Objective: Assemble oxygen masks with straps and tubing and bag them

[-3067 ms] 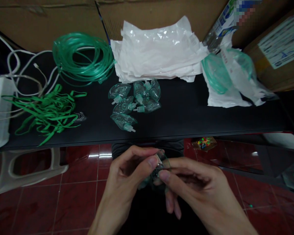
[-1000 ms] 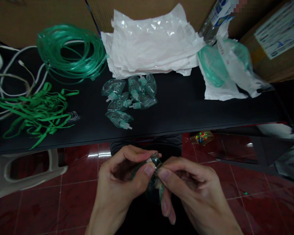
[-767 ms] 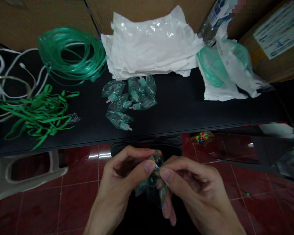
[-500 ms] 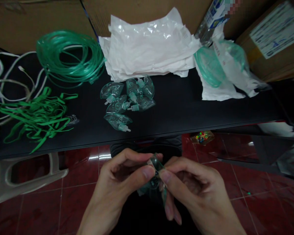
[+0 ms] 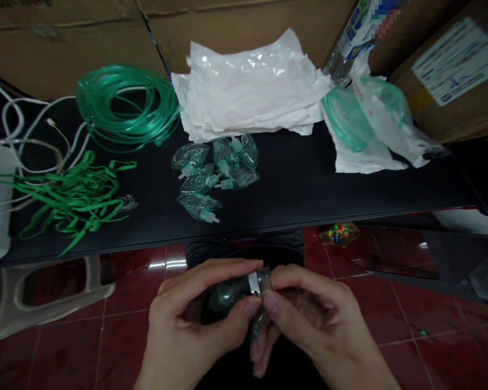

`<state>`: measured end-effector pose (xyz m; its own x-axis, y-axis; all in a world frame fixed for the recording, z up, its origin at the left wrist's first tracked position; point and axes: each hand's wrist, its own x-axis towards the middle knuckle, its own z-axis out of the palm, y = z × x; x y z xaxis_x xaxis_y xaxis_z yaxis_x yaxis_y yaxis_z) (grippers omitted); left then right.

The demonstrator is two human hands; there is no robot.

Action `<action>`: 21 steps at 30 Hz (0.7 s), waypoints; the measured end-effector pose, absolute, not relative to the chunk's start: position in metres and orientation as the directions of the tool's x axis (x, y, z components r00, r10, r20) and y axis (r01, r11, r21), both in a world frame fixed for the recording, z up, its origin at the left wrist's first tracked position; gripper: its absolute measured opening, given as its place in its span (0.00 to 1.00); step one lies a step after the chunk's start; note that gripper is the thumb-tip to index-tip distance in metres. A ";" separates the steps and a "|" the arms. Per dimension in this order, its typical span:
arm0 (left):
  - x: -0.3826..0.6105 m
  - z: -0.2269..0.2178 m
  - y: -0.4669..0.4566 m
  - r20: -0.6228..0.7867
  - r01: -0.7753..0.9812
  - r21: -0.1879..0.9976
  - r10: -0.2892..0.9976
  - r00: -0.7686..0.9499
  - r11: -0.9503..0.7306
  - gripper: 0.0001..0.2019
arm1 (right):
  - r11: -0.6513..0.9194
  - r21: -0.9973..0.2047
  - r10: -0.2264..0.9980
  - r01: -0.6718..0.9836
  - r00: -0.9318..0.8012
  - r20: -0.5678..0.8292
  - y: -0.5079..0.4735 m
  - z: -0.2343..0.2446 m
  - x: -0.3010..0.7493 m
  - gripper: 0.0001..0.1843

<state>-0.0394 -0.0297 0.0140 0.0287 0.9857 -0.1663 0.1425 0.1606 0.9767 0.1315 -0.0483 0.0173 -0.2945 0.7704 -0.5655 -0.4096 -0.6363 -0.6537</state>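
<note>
Between my hands, over my lap and in front of the table edge, is a clear green oxygen mask (image 5: pixel 230 295) with a silvery metal strip (image 5: pixel 254 283) across it. My left hand (image 5: pixel 203 306) is closed on the mask, thumb and fingers either side by the strip. My right hand (image 5: pixel 305 306) pinches the mask's edge just right of the strip, its lower fingers underneath. Parts of the mask are hidden behind the fingers. On the table beyond, several similar masks (image 5: pixel 197 205) with pale connectors lie in a cluster.
Left on the table (image 5: pixel 309 200) are coiled green tubing (image 5: pixel 122 124), green elastic straps (image 5: pixel 77 195), small metal strips (image 5: pixel 128 202) and white cables (image 5: pixel 14 122). White packages (image 5: pixel 252 92) lie at the back, a bagged mask set (image 5: pixel 358 122) right. A plastic stool (image 5: pixel 93 292) stands below left.
The mask has turned in my hands, so the metal strip and the rounded body now show more. My left hand has shifted slightly. The whole view has moved a little.
</note>
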 end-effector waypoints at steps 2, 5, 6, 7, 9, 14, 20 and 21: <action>-0.042 0.014 -0.031 -0.134 0.180 0.976 0.990 0.038 0.125 0.19 | -0.645 -0.636 0.763 -0.424 -0.307 -0.569 -0.048 0.018 0.131 0.12; -0.044 0.014 -0.032 -0.067 0.212 0.976 0.994 0.085 0.047 0.21 | -0.660 -0.616 0.749 -0.431 -0.307 -0.587 -0.047 0.020 0.130 0.11; -0.043 0.014 -0.033 -0.053 0.216 0.976 0.994 0.091 0.033 0.22 | -0.664 -0.613 0.745 -0.429 -0.307 -0.593 -0.047 0.021 0.130 0.12; -0.042 0.014 -0.034 -0.051 0.212 0.977 0.996 0.078 0.034 0.21 | -0.669 -0.611 0.740 -0.423 -0.307 -0.598 -0.046 0.021 0.130 0.12; -0.037 0.015 -0.035 -0.072 0.184 0.980 0.997 0.010 0.068 0.19 | -0.677 -0.613 0.734 -0.406 -0.312 -0.604 -0.045 0.022 0.130 0.13; -0.030 0.012 -0.038 -0.111 0.123 0.984 0.985 -0.130 0.127 0.13 | -0.677 -0.644 0.736 -0.356 -0.309 -0.603 -0.044 0.023 0.131 0.14; -0.032 0.012 -0.036 -0.065 0.166 0.983 0.991 -0.114 0.083 0.17 | -0.616 -0.715 0.787 -0.331 -0.287 -0.545 -0.047 0.023 0.130 0.09; -0.031 0.012 -0.037 -0.059 0.162 0.984 0.989 -0.132 0.080 0.17 | -0.606 -0.722 0.795 -0.334 -0.287 -0.535 -0.047 0.022 0.130 0.09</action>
<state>-0.0309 -0.0367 0.0124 -0.1324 0.9895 -0.0586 0.1616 0.0799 0.9836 0.1301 -0.0475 0.0222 -0.2866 0.7951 -0.5345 -0.3336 -0.6058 -0.7223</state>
